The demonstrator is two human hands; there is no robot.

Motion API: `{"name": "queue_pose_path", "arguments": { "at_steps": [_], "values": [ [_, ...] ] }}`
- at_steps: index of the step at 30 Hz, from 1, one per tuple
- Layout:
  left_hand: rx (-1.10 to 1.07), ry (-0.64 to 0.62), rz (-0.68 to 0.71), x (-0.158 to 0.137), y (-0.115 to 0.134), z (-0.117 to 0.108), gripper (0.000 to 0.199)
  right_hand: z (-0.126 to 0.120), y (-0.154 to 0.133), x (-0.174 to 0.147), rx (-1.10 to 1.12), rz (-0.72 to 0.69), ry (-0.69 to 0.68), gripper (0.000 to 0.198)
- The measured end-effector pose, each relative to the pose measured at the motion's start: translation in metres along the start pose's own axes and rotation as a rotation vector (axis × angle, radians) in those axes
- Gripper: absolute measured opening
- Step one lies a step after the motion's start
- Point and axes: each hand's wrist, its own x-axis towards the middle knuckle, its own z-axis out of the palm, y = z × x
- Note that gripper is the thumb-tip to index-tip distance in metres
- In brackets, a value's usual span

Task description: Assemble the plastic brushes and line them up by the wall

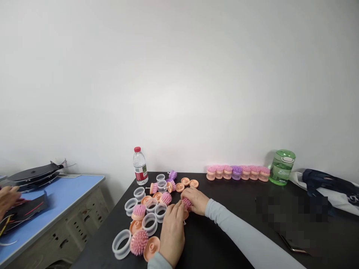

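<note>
A pink bristled scrubber head (186, 203) is held between my hands just above the black table, tilted on its side. My right hand (195, 200) grips it from the right, its fingers curled over the top. From the left, my left hand (173, 229) closes its fingertips against the same piece. An orange part (186, 214) shows below the bristles, and a small pale stem (184, 223) pokes out under it. Beside my left hand lie a clear ring (149, 224), a pink scrubber head (139, 242) and an orange disc cap (152, 248).
More loose rings, scrubber heads and caps spread over the left of the black table (213, 239). A water bottle (140, 167) stands behind them. Along the wall runs a row of assembled scrubbers (236, 172), ending at a green jar (282, 168). Another person's hand (8, 198) is over the blue table (70, 194).
</note>
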Motion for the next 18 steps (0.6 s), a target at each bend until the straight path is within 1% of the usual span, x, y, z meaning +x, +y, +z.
{"name": "queue_pose_path", "arguments": {
  "at_steps": [3, 6, 9, 12, 15, 18],
  "values": [
    [0.003, -0.037, 0.014, -0.001, 0.007, 0.002, 0.058, -0.003, -0.002, -0.028, 0.027, 0.101, 0.046, 0.039],
    [0.058, -0.055, -0.006, 0.001, 0.01, -0.002, 0.058, -0.006, -0.003, -0.055, 0.083, 0.211, 0.121, 0.043],
    [0.17, -0.043, -0.078, 0.005, 0.001, -0.011, 0.059, -0.009, 0.001, -0.079, 0.144, 0.339, 0.224, 0.047],
    [0.312, -0.021, -0.2, 0.008, -0.011, -0.023, 0.046, -0.012, 0.005, -0.097, 0.205, 0.442, 0.317, 0.045],
    [0.417, -0.037, -0.294, 0.009, -0.018, -0.032, 0.03, -0.014, 0.003, -0.111, 0.269, 0.476, 0.35, 0.041],
    [0.469, -0.066, -0.332, 0.008, -0.018, -0.034, 0.025, -0.016, -0.004, -0.121, 0.321, 0.474, 0.354, 0.04]
  ]
}}
